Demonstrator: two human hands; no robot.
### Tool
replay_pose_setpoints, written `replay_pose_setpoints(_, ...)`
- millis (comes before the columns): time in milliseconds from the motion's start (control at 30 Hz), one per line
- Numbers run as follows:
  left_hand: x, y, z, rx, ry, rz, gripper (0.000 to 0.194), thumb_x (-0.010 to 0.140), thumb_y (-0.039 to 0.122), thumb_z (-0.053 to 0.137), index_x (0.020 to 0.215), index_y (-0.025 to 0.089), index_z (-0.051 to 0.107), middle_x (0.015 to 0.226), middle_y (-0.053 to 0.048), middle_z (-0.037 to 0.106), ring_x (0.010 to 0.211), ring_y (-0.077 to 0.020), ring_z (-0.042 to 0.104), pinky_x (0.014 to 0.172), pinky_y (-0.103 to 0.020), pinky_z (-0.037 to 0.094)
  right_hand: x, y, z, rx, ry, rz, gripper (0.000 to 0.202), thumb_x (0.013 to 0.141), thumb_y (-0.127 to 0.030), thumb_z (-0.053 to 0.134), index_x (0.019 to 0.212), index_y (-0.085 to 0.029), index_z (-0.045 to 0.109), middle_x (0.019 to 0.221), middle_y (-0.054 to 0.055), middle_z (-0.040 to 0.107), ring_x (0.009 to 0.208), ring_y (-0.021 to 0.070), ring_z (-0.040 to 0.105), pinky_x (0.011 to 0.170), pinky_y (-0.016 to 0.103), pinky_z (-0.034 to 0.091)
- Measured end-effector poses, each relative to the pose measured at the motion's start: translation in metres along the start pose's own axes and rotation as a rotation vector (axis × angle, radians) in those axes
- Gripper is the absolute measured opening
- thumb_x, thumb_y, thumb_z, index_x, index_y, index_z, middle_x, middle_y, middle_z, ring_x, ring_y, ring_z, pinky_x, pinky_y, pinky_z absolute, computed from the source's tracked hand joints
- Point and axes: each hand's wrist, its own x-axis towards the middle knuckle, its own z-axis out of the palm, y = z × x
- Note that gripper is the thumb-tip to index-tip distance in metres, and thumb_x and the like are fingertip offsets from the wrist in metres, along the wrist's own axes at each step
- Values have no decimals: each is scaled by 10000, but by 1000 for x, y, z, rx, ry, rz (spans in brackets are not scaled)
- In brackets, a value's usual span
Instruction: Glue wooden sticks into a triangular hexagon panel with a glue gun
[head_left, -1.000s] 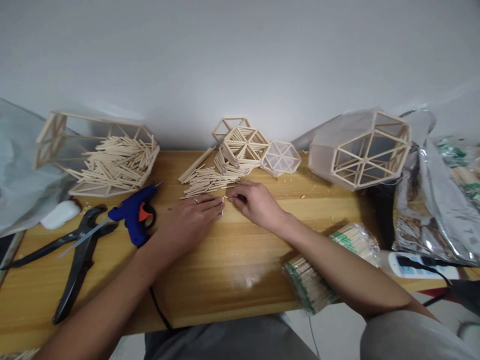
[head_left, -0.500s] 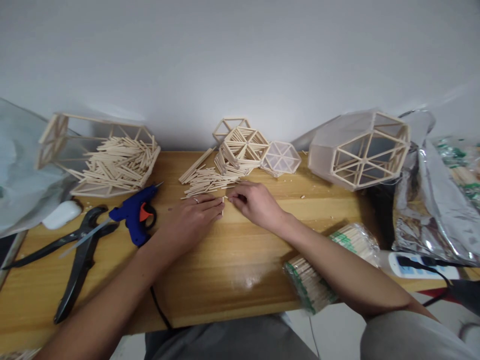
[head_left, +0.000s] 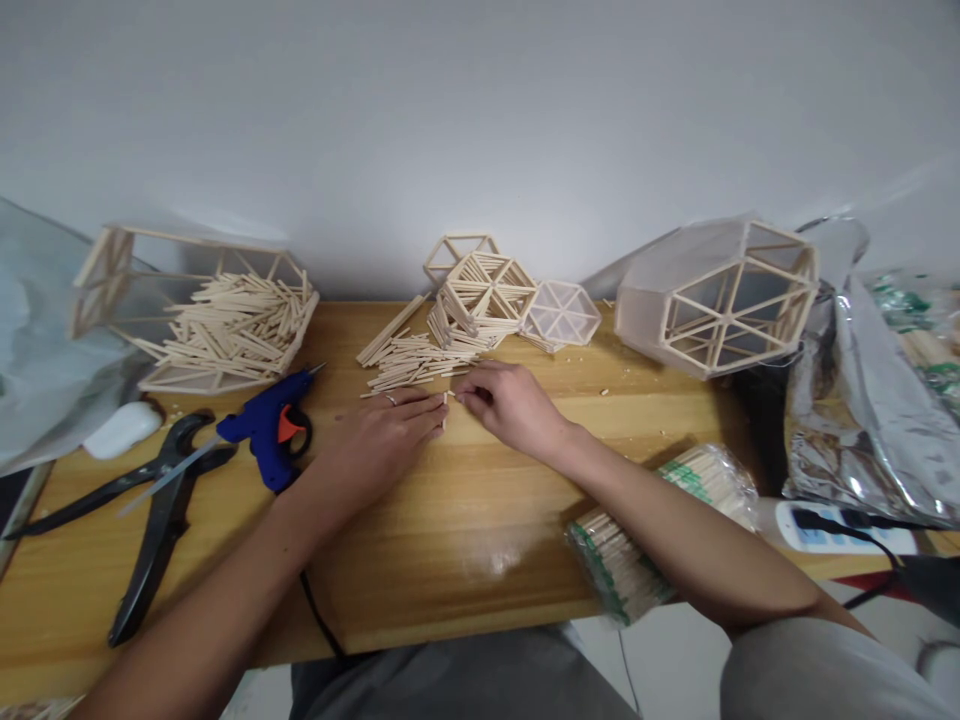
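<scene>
My left hand lies low on the table, its fingers together and pressed over a short wooden stick; only the stick's end shows past the fingertips. Just to the right, my right hand is closed in a pinch on another small wooden stick, mostly hidden by the fingers. The two sticks meet or nearly meet; I cannot tell if they touch. Behind the hands is a loose pile of wooden sticks. Several stick-built hexagon frames are stacked beyond it, beside a covered hexagon panel.
At left are a blue glue gun, black pliers-like cutters, a white case and a frame full of sticks. At right stand a covered hexagonal frame, bagged sticks under my forearm, and a power strip.
Both hands keep almost the same place and pose. The whole view has shifted very slightly; nothing has visibly been picked up or let go.
</scene>
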Motion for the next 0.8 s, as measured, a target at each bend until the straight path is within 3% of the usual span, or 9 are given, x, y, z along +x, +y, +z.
replay_pose_setpoints(633, -1, 0, 3, -71, 2, -32, 319, 1053, 244, 513, 1212, 187, 784, 1220, -110, 799, 1182, -297, 734, 1013, -487, 608, 0, 0, 1, 8, -2, 6, 211, 909, -7, 624, 894, -177, 748, 919, 65, 745, 887, 210, 668, 815, 297, 467)
replay_pose_setpoints(800, 0, 4, -7, -23, -5, -23, 324, 1054, 229, 499, 1275, 169, 728, 1292, -123, 766, 1175, -286, 729, 995, -452, 598, -1, -1, -3, 13, -9, -24, 119, 934, -73, 670, 921, -162, 749, 869, 56, 717, 822, 190, 640, 756, 281, 452)
